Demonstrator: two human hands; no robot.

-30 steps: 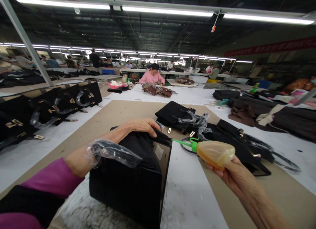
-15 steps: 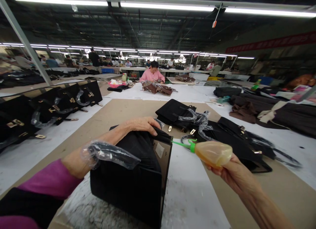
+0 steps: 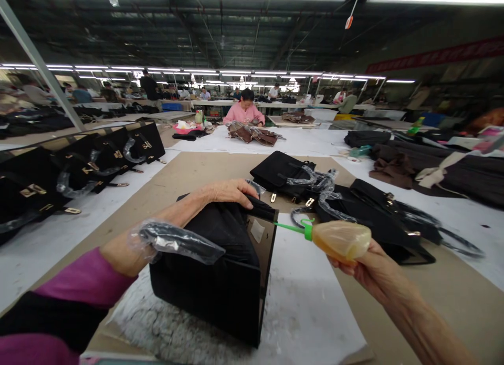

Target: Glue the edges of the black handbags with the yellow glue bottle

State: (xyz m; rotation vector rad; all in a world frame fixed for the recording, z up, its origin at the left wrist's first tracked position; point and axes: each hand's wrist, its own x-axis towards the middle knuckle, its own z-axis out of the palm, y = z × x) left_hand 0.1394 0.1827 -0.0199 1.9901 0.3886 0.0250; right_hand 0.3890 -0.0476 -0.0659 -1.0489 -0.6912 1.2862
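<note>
Fingers [image 3: 346, 268] of the right hand [image 3: 370, 265] are wrapped around the rounded end of a translucent squeeze bottle [image 3: 342, 238], amber liquid seen low inside it! Out to the left its thin green nozzle [image 3: 290, 227] is pointed, the tip brought right up to the open side edge of a black handbag [image 3: 208, 294]; whether contact is made cannot be told.

Over on the other side, the bag's folded black top is gripped by the left hand [image 3: 226, 191], its fingers bent close together over the edge, the farther ones hidden. Front and centre the bag is stood upright on a stained, pale patch of the table [image 3: 307, 312], its beige lining [image 3: 268, 244] exposed at the right end, where a small white label [image 3: 258, 231] is shown. Across the left wrist a plastic-wrapped handle [image 3: 183, 242] is draped.

More bags all around! Along the left a row of black handbags [image 3: 147, 142] is lined up, gold clasps shown. Just beyond the bottle, flat-lying bags [image 3: 275, 170] are spread, their wrapped handles tangled. At the far end, brown pieces [image 3: 252, 134] are heaped before a co-worker in pink [image 3: 242, 113].
</note>
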